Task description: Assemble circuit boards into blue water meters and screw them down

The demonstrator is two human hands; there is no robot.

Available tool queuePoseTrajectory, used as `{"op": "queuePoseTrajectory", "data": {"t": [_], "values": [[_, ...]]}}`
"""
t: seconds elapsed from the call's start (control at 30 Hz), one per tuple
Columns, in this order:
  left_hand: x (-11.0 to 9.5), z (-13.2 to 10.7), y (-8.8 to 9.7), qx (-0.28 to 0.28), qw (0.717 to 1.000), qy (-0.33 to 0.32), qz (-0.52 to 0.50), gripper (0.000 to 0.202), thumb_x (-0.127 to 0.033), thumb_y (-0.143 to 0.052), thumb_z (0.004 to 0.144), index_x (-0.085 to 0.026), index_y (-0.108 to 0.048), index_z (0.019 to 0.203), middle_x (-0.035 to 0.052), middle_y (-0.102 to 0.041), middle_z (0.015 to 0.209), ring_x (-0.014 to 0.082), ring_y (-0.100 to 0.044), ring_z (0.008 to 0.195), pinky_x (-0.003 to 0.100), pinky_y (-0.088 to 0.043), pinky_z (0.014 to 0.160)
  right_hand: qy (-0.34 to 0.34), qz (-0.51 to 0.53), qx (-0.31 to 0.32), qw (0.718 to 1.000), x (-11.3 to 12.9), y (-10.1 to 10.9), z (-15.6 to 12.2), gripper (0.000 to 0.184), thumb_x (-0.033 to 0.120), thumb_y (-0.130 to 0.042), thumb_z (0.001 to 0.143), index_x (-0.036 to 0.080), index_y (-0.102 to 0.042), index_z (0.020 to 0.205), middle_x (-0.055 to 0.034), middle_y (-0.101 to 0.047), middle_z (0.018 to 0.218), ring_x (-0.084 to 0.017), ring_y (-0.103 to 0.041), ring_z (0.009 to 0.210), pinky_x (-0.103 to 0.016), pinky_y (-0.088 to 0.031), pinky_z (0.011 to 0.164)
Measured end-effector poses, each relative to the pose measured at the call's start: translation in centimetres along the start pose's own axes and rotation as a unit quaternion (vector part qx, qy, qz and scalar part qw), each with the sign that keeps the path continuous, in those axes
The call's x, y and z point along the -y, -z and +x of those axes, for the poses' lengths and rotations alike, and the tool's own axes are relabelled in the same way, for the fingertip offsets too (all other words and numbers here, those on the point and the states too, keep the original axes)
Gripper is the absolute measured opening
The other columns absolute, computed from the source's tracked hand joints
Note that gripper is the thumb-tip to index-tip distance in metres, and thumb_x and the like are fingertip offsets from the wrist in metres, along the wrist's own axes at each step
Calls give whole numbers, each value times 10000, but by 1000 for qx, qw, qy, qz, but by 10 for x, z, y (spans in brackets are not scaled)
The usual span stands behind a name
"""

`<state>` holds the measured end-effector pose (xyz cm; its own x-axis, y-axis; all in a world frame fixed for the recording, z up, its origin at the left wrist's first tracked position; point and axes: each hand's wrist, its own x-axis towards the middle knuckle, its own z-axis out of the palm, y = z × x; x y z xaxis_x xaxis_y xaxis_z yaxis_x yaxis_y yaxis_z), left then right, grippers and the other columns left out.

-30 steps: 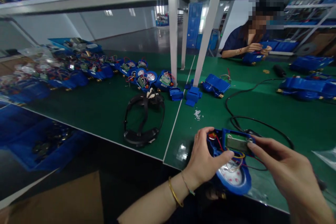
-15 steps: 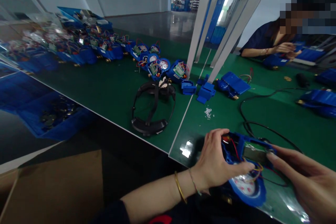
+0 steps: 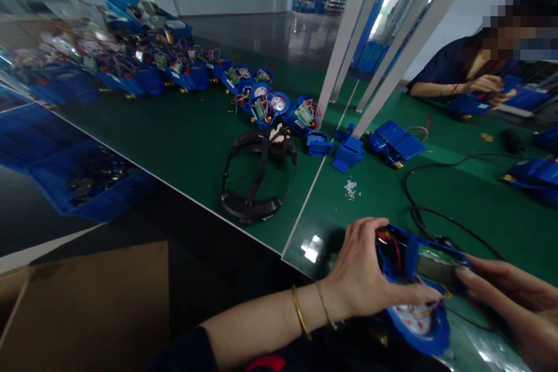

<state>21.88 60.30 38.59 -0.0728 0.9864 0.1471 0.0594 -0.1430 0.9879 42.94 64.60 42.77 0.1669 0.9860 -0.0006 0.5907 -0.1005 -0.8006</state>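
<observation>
A blue water meter (image 3: 438,338) with a round dial and an uncovered electronics compartment is at the lower right, over the front edge of the green table. My left hand (image 3: 364,276) is closed around its left side, the thumb reaching across the coloured wires above the dial. On the other side, my right hand (image 3: 497,285) grips the compartment, thumb at the right end of a circuit board (image 3: 436,270) with a grey display. Its far fingers are hidden behind the housing. Red wires run inside the compartment, and a brass fitting shows dimly below.
A black head strap (image 3: 250,206) lies left of my hands. Small white bits (image 3: 350,188), blue plastic covers (image 3: 349,154) and a black cable (image 3: 410,186) are on the table. More water meters (image 3: 300,116) line the back. Metal posts (image 3: 349,40) rise mid-table; a co-worker (image 3: 453,70) sits opposite.
The view has shifted slightly. Both hands keep their hold on the water meter, and my left thumb stays over the wires. The co-worker's hands have barely moved.
</observation>
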Motion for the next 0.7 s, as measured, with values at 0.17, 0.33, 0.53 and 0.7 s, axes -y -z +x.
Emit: {"op": "queuePoseTrajectory", "data": {"t": [0.17, 0.33, 0.53, 0.7], "values": [[1, 0, 1, 4, 1000, -1, -3, 1046, -465, -948, 519, -152, -452, 1385, 168, -499, 1379, 354, -461, 1312, 528, -385, 1151, -102, 81, 24, 991, 0, -1, 10, 414, 523, -919, 436, 309, -781, 763, -79, -762, 856, -264, -727, 773, -227, -579, 547], [4, 1, 0, 0, 1000, -16, 7, 1064, -515, -934, 518, -155, -444, 1391, 166, -511, 1368, 360, -467, 1308, 548, -393, 1140, -117, 77, 12, 990, -2, 0, 6, 488, 516, -918, 399, 301, -771, 811, -44, -762, 852, -239, -713, 781, -185, -559, 527], [7, 1, -1, -9, 999, -27, 20, 1053, -485, -939, 513, -139, -444, 1375, 168, -526, 1350, 352, -485, 1289, 552, -403, 1125, -185, 129, 13, 974, 8, -6, 4, 526, 461, -916, 244, 262, -768, 708, -10, -752, 809, -149, -648, 652, -116, -508, 503], [7, 3, 0, -2, 999, -43, 28, 994, -458, -924, 553, -151, -448, 1369, 164, -532, 1337, 349, -486, 1281, 545, -406, 1116, -167, 41, 41, 984, 24, -8, 10, 577, 523, -862, 271, 218, -756, 749, -52, -745, 798, -169, -639, 629, -170, -494, 454]]}}
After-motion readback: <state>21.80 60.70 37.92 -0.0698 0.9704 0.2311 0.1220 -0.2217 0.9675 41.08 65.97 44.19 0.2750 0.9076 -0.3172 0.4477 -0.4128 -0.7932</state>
